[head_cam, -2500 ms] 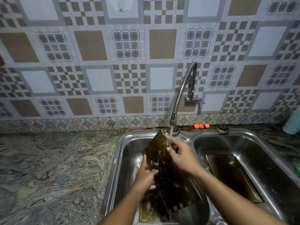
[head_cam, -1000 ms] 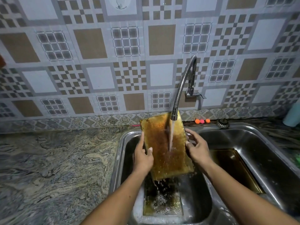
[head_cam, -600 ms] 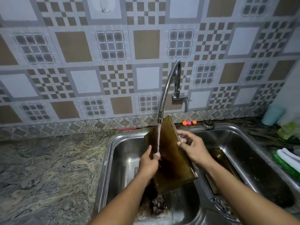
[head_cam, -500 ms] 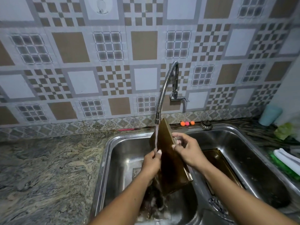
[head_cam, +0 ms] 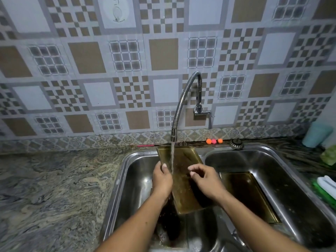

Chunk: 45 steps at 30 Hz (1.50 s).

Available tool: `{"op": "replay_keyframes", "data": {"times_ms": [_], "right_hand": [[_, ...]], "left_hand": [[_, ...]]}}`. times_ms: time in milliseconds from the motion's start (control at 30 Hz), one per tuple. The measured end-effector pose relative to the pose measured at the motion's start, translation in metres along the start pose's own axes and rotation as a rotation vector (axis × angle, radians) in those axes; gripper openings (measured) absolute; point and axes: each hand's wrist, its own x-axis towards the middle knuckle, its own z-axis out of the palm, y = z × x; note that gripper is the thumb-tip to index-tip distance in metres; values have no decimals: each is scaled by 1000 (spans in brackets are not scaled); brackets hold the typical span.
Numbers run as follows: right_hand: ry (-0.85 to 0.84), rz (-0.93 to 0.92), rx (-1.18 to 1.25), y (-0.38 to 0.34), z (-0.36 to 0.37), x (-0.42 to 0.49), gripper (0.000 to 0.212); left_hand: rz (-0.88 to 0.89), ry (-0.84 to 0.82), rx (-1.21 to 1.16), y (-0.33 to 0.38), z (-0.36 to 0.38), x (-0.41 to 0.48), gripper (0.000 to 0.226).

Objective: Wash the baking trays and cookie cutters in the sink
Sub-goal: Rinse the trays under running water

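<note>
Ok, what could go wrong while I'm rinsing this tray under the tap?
The wet tray is gripped at one edge by your left hand. Whether your right hand holds it is unclear, so it may slip and drop into the sink. The water strikes the tilted tray and could splash onto the counter. The tray's top edge sits close under the tap and might knock it.
</note>
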Motion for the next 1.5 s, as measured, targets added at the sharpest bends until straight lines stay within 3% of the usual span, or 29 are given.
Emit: {"op": "replay_keyframes", "data": {"times_ms": [67,167,367,567,700,833,967,1100,1300,1500], "right_hand": [[62,44,-171,18,-17,5,17],[53,151,-230,40,-39,9,20],[-61,262,127,63,-84,13,23],[206,-86,-89,100,-151,8,37],[262,-341,-331,119,-197,4,42],[264,-445,-447,147,-221,3,49],[292,-331,-349,178,-229,10,42],[317,-27,-198,216,-227,23,37],[160,343,-88,274,-215,45,42],[52,488,-148,305,-204,58,47]], "left_hand": [[32,20,-48,2,5,-5,49],[66,2,-75,4,16,-7,49],[26,-16,-139,3,54,-12,43],[-83,-176,-171,4,129,-26,55],[-157,-260,-176,-9,186,-30,69],[-217,-314,-253,-20,234,-33,85],[-227,-305,-277,-21,259,-36,82],[-248,-287,-205,-25,271,-41,54],[-301,-315,-87,-60,289,-32,44],[-324,-308,-30,-71,304,-24,46]]}}
